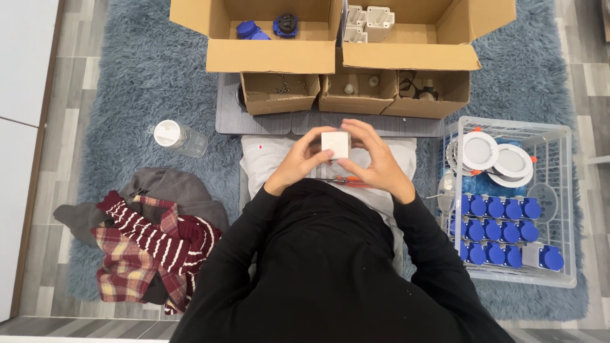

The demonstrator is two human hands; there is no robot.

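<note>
Both hands are up at centre, and between them sits a small white box (335,144), held just above a pale cushion (267,159) on the person's lap. The left hand (297,162) wraps its fingers around the box's left side, the right hand (375,160) curls over the top and right side, both grasping it firmly. Just under the hands lies an orange-handled tool (348,181) on the cushion. Off to the right, a white wire basket (565,209) carries rows of blue round sockets (502,232) and white round lamps (489,157). Ahead, three small cardboard boxes (356,95) stand side by side on a grey board, with two large open cartons (273,54) behind them. To the left, a clear bottle (179,137) lies on the blue shaggy rug (140,76), near a heap of plaid clothes (152,248).
</note>
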